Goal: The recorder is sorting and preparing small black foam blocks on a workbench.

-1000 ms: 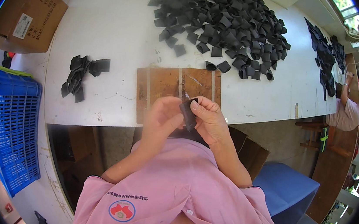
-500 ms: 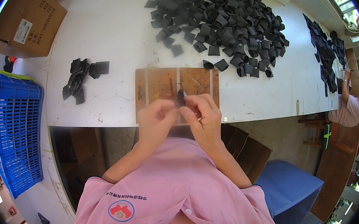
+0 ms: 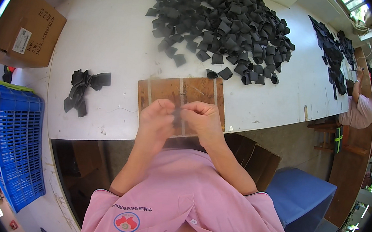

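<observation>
Both my hands are raised over a brown wooden board [image 3: 202, 88] at the table's front edge. My left hand [image 3: 154, 121] has its fingers curled closed and is smeared by motion. Close beside it, my right hand [image 3: 203, 121] is pinched shut, thumb against fingertips. A dark, blurred patch shows between the two hands; what they hold is too small and smeared to make out. Beyond the board spreads a large heap of small black fabric sleeves [image 3: 231, 28]. To the left lies a small bunch of black fabric pieces [image 3: 80, 89].
A cardboard box [image 3: 27, 27] stands at the far left, above a blue plastic crate [image 3: 16, 139]. More black pieces [image 3: 330, 54] lie on the white table [image 3: 113, 31] at the far right, where another person [image 3: 361, 107] sits. A blue bin [image 3: 297, 195] is at my right.
My hands have drawn a little apart and upright; the left one has turned. The dark piece seen at my right fingertips is now only a blur between the hands. The view has shifted slightly.
</observation>
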A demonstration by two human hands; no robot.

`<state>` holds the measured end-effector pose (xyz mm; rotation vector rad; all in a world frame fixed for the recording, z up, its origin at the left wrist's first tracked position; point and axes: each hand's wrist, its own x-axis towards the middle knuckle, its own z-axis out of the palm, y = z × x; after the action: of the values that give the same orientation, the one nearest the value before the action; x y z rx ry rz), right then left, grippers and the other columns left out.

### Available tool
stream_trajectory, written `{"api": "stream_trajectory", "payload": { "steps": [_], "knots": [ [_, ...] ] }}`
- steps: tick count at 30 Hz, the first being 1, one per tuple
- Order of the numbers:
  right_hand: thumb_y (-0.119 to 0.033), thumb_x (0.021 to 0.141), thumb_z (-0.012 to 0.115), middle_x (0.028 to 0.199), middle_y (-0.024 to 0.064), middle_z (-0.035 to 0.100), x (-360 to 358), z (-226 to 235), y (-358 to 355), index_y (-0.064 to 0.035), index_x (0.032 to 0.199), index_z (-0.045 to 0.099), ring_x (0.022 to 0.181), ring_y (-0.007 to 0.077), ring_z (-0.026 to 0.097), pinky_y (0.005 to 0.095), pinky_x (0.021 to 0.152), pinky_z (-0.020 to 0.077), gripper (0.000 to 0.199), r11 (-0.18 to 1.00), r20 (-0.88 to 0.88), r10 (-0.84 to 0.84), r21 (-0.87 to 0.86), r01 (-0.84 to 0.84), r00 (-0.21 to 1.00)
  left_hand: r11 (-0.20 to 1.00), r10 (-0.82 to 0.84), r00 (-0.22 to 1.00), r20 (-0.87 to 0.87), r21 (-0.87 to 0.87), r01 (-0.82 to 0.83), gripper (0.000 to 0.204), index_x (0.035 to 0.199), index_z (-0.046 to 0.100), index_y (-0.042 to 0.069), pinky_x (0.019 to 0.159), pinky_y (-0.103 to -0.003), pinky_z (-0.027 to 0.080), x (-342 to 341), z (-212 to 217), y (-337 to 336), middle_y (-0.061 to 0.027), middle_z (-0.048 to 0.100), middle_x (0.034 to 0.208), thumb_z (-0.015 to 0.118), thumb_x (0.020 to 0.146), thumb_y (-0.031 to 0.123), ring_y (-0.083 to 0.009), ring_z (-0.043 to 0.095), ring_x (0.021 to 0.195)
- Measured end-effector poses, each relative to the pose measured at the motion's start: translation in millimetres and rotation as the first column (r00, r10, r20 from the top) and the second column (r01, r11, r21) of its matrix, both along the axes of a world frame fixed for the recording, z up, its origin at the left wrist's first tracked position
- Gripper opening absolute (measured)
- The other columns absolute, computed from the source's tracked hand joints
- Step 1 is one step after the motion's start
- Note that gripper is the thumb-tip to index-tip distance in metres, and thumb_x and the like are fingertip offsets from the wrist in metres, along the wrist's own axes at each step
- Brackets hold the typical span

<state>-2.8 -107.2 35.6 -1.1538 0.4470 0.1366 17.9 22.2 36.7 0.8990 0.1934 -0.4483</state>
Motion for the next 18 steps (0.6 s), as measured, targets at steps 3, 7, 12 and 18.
{"api": "stream_trajectory", "payload": {
  "steps": [3,7,12,18],
  "knots": [
    [-0.005,0.076,0.060,0.062,-0.0026,0.048,-4.3,-10.6,-2.9,-0.0011,0.075,0.059,0.048,0.0042,0.037,0.0178,0.043,0.0283,0.004,0.897,-0.107,0.109,0.440,-0.051,0.988,0.926,-0.032,0.985,0.167,0.376,-0.033,0.011,0.082,0.051,0.000,0.034,-0.016,0.022,-5.8,-7.9,1.9,-0.0018,0.052,0.066,0.052,0.073,-0.005,0.0002,0.031,0.040],
    [-0.014,0.083,0.056,0.059,-0.0047,0.041,-5.5,-4.4,2.6,-0.0042,0.076,0.054,0.050,0.0030,0.033,0.0161,0.043,0.0255,0.012,0.751,-0.034,0.188,0.649,-0.122,0.982,0.660,0.054,0.813,0.580,0.590,-0.465,0.008,0.078,0.054,-0.001,0.036,-0.016,0.024,-15.8,-14.7,-5.6,-0.0006,0.053,0.067,0.052,0.072,-0.007,0.0001,0.034,0.043],
    [-0.023,0.087,0.051,0.060,-0.0057,0.039,3.2,17.5,-4.5,-0.0059,0.072,0.051,0.051,0.0022,0.031,0.0164,0.044,0.0248,0.023,0.926,-0.022,0.277,0.274,-0.260,0.961,0.797,-0.162,0.973,-0.164,-0.604,0.031,0.014,0.093,0.051,-0.004,0.032,-0.018,0.025,4.6,3.2,14.8,-0.0092,0.055,0.071,0.045,0.080,-0.003,-0.0029,0.029,0.033],
    [-0.024,0.088,0.049,0.057,-0.0074,0.038,47.1,50.7,-14.3,-0.0055,0.070,0.051,0.050,0.0007,0.030,0.0172,0.044,0.0224,0.025,0.911,0.219,0.389,0.054,-0.409,0.895,0.719,-0.203,0.968,-0.148,-0.693,0.045,0.016,0.100,0.047,-0.002,0.031,-0.018,0.021,25.3,40.3,11.5,-0.0117,0.056,0.079,0.043,0.085,0.003,-0.0030,0.023,0.032]
  ]
}}
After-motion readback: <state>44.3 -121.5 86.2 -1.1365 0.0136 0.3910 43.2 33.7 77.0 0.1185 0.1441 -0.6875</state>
